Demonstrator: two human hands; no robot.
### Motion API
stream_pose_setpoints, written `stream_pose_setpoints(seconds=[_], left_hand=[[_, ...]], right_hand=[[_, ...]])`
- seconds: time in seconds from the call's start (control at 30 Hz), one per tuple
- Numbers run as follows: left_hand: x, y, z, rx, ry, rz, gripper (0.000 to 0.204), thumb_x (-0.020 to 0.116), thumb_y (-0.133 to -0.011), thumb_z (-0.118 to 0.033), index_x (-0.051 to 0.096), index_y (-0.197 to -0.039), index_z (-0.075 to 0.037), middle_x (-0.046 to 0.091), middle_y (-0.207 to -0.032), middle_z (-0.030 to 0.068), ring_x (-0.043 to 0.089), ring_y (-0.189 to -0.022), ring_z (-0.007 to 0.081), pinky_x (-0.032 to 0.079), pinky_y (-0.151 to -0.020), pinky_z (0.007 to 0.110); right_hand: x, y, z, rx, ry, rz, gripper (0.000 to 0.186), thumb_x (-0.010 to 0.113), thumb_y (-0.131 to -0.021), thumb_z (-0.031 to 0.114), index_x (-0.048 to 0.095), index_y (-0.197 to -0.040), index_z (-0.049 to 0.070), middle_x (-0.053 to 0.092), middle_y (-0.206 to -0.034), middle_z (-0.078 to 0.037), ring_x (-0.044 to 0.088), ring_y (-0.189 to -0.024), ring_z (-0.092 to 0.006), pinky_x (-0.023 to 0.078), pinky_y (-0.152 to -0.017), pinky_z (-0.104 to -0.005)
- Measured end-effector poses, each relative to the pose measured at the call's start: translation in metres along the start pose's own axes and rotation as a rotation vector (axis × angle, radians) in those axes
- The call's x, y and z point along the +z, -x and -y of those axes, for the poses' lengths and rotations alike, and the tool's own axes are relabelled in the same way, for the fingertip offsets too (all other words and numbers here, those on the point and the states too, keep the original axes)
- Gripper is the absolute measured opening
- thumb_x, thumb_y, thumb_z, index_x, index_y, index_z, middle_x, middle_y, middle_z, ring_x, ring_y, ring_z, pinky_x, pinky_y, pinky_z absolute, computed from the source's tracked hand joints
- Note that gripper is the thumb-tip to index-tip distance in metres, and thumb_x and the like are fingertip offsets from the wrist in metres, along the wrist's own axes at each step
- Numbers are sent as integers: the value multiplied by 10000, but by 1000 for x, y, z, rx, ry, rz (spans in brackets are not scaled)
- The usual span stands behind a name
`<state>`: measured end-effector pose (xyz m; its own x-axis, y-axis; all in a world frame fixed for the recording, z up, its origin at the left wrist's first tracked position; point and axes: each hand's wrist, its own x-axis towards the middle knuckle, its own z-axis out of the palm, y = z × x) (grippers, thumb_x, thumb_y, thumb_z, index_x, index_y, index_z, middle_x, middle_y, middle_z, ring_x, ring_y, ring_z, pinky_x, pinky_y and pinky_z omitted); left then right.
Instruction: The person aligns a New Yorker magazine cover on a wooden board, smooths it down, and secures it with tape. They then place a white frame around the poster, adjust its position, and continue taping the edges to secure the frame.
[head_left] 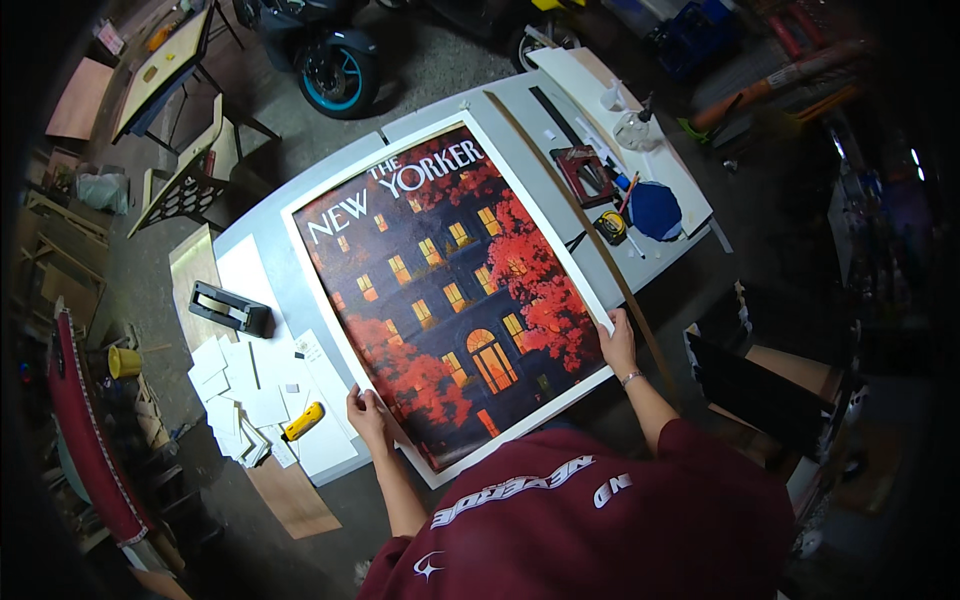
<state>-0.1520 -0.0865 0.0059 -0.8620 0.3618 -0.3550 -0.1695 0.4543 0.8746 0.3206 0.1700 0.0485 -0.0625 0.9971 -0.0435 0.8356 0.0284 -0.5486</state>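
A large poster [440, 290] of a dark building with lit windows and red trees sits inside a white picture frame [545, 232]. The frame lies at a slant over the grey table, its near edge by my body. My left hand [369, 412] is closed on the frame's left side near the lower corner. On the right side, my right hand [617, 343] grips the frame near its other lower corner. The fingers beneath the frame are partly hidden on both hands.
Left of the frame are white paper pieces [262, 398], a yellow cutter [303, 421] and a black tape dispenser [229, 308]. To its right lie a long wooden strip [560, 185], a tape measure [610, 226] and a blue cap [656, 210]. A motorcycle wheel [338, 78] stands beyond the table.
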Motion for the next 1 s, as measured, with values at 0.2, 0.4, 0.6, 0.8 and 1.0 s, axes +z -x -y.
stream_pose_setpoints(seconds=[0.2,0.4,0.6,0.8,1.0], left_hand=[[11,43,-59,174,321,46,343,635,-1056,-134,600,-1358,26,652,-1162,76,586,-1024,145,483,-913,304],[60,84,-131,290,527,226,338,613,-1079,-129,573,-1389,-1,654,-1243,87,606,-1114,159,481,-979,312],[156,90,-243,485,599,363,339,593,-1088,-105,538,-1410,-15,660,-1237,80,617,-1089,151,494,-946,308],[220,126,-332,584,746,404,365,595,-1094,-115,498,-1441,-56,653,-1197,63,625,-1021,131,526,-892,304],[299,144,-277,425,589,547,337,614,-1074,-93,527,-1397,-60,654,-1123,47,619,-922,92,519,-719,244]], right_hand=[[-56,-13,45,-142,-157,-168,268,679,-967,91,540,-1183,15,681,-1038,-240,679,-981,-477,539,-832,-510],[-151,-71,60,-309,-110,-312,269,693,-975,127,572,-1192,23,703,-1036,-229,704,-952,-458,559,-790,-487],[-275,-205,82,-352,-327,-213,250,713,-974,48,582,-1184,16,651,-987,-81,640,-915,-151,537,-816,-308],[-402,-277,66,-507,-463,-279,289,685,-1044,127,550,-1286,45,631,-1045,-12,585,-871,-54,505,-741,-211],[-430,-301,-84,-239,-451,-246,275,675,-1045,110,573,-1288,30,625,-1078,-5,558,-904,-51,451,-731,-203]])
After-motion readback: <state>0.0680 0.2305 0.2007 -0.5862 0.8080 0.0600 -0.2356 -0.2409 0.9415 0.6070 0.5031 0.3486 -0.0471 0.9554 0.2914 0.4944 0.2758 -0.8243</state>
